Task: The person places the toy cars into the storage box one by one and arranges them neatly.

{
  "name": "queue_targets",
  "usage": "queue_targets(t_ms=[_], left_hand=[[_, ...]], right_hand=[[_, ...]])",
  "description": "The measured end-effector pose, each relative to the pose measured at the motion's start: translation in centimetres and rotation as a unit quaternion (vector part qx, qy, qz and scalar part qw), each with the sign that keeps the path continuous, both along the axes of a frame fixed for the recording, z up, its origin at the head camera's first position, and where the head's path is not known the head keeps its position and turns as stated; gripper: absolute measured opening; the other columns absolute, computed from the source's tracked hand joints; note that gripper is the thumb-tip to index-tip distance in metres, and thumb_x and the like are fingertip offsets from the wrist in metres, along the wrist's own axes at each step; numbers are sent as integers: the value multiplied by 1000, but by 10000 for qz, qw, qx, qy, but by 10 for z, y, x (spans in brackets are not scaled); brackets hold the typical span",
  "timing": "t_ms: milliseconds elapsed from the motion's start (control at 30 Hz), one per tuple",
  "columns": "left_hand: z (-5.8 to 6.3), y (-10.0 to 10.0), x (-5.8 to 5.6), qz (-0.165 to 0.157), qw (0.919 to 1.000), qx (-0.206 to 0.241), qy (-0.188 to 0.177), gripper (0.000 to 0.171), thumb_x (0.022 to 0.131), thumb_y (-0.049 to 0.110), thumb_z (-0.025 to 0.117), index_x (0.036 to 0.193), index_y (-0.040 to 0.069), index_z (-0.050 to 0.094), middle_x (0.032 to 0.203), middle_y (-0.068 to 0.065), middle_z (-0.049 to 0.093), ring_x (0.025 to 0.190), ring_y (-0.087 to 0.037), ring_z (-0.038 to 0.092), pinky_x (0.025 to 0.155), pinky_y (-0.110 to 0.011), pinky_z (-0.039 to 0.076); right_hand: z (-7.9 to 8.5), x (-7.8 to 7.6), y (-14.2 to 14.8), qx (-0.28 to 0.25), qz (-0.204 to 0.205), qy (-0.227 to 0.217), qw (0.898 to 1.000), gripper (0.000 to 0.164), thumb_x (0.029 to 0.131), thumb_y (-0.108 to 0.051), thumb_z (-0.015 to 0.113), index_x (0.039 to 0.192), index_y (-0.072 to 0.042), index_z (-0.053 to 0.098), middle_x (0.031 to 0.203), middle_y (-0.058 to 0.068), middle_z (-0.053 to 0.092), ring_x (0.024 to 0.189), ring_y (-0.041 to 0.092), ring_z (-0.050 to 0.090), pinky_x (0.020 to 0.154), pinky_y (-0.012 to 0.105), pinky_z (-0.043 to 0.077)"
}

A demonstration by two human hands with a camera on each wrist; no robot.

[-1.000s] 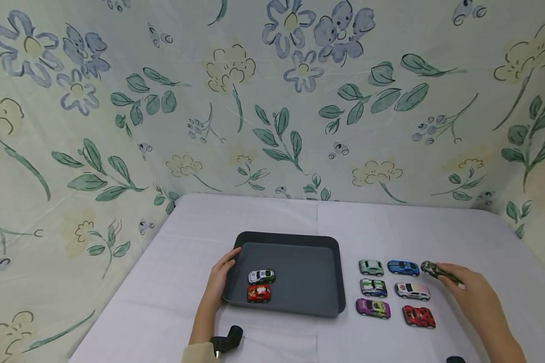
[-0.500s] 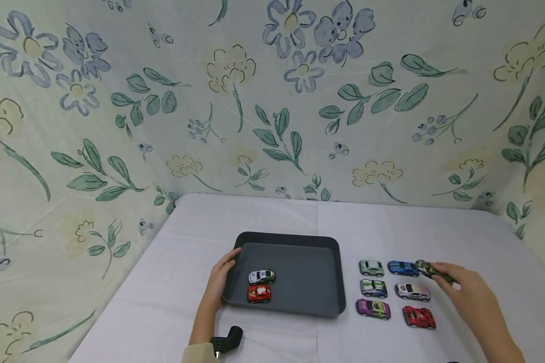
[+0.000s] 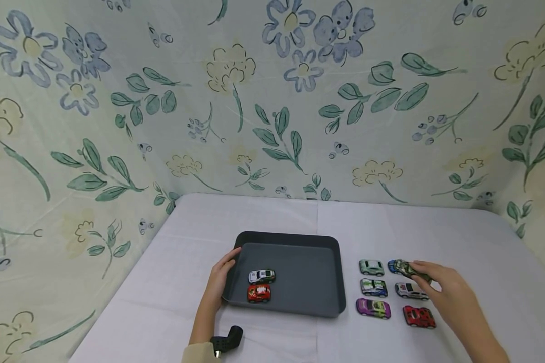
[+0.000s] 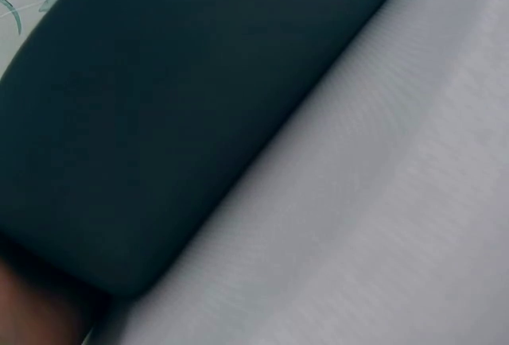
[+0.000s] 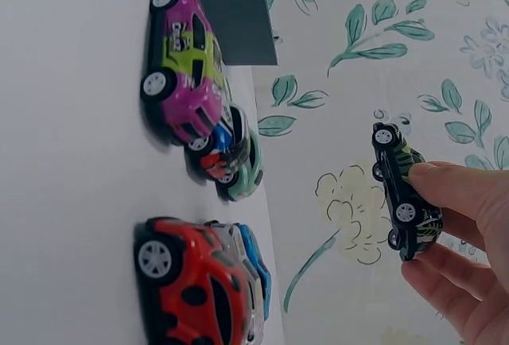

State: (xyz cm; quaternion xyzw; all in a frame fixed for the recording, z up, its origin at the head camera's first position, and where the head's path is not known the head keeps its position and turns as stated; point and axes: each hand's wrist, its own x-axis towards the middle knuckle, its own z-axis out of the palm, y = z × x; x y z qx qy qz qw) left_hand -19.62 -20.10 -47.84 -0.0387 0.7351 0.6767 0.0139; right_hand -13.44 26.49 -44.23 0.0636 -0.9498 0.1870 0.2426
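A dark grey tray holds a white toy car and a red toy car at its left. My left hand rests against the tray's left side, straight fingers at the rim; the left wrist view catches only a blurred bit of it. Thumb and fingers of my right hand pinch a camouflage toy car, lifted above the table. In the head view that car overlaps the blue toy car. The white-and-pink toy car is partly covered by the hand.
Right of the tray stand a mint toy car, a green-and-white toy car, a purple toy car and a red black-spotted toy car. A white cloth covers the table; floral fabric hangs behind.
My right hand has moved left with the camouflage toy car, from beside the blue toy car to overlapping it. The left hand and the tray have stayed put.
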Motion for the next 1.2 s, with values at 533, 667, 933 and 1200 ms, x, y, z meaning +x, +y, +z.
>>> queue_targets(t_ms=[533, 667, 933, 1200], left_hand=[[-10, 0, -5, 128, 9999, -83, 26, 37, 94, 18, 39, 127, 18, 54, 143, -2, 40, 139, -23, 24, 114, -49, 14], [-11, 0, -5, 100, 9999, -101, 34, 37, 94, 18, 39, 128, 18, 53, 143, -3, 40, 139, -24, 24, 113, -49, 14], [-10, 0, -5, 82, 10000, -42, 28, 37, 94, 17, 39, 129, 16, 53, 144, -4, 39, 139, -24, 23, 114, -49, 13], [-9, 0, -4, 94, 9999, -73, 20, 37, 94, 17, 39, 129, 16, 52, 144, -5, 38, 139, -26, 22, 113, -50, 13]], right_hand=[[-38, -24, -13, 401, 521, 600, 9960, 38, 75, -26, 72, 112, -30, 63, 115, -9, 63, 103, 17, 53, 94, 18, 40], [-21, -18, -30, 345, 690, 605, 9952, 37, 75, -21, 72, 111, -26, 64, 114, -5, 64, 104, 19, 55, 92, 24, 44], [33, 4, -77, 283, 1101, 613, 9916, 38, 67, -5, 74, 104, -13, 68, 106, 3, 67, 96, 24, 58, 78, 41, 49], [26, -4, -96, 223, 1333, 711, 9883, 34, 72, -10, 73, 105, -17, 68, 107, -2, 67, 99, 17, 59, 79, 33, 53]])
